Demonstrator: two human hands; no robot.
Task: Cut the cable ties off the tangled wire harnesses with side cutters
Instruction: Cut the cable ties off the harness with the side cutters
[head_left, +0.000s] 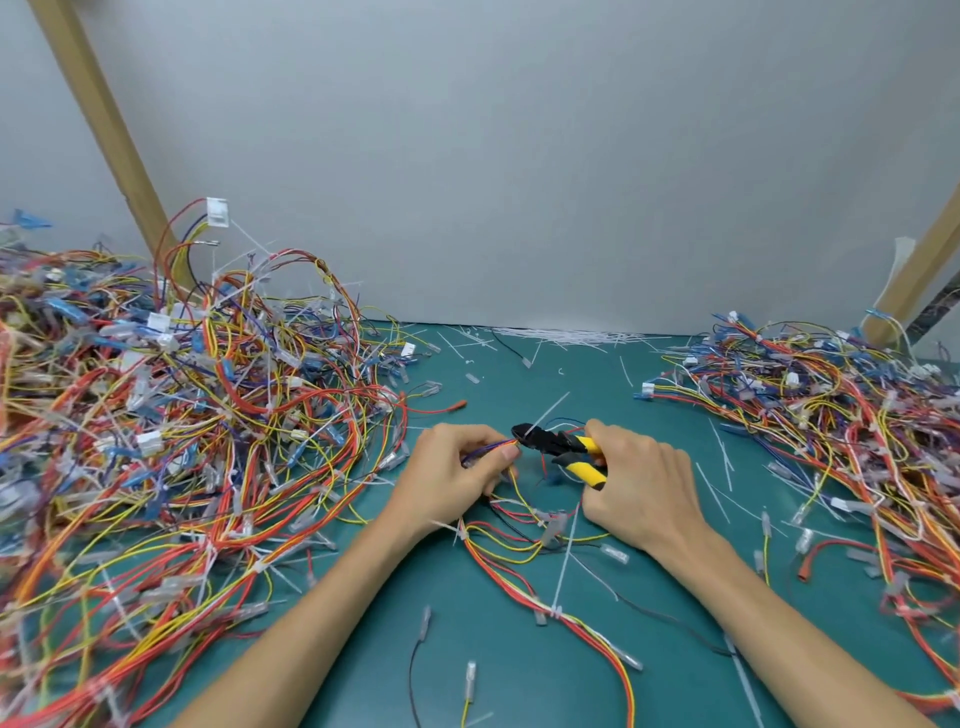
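Left hand pinches wire harness above counter; right hand closed on side cutters. Cable tie at blades (tail upward). Nip tie only, spare wire insulation.

My side cutters, black-headed with yellow handles, sit at the frame's centre, tip pointing left onto a white cable tie that sticks up and to the right. The red, yellow and blue harness it binds trails toward the bottom of the frame. Tangled harness heaps fill the left and right edge.
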